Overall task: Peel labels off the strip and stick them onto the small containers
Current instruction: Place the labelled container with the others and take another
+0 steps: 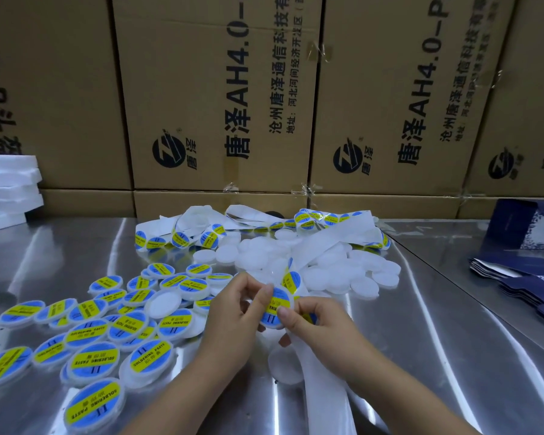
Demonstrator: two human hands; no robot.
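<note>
My left hand (233,312) and my right hand (314,321) hold one small round white container (277,304) between them at the table's middle. A blue and yellow label lies on its lid, with both thumbs pressing on it. The white label strip (324,381) runs under my right hand toward the front edge, and its far part (314,246) leads back to a tangle of strip with blue and yellow labels (211,235). Unlabelled white containers (343,271) are heaped behind my hands. Labelled containers (107,334) lie spread at the left.
The shiny metal table (453,356) carries dark blue flat cartons (522,265) at the right and white foam pieces (7,189) at the far left. Brown cardboard boxes (217,98) form a wall behind the table.
</note>
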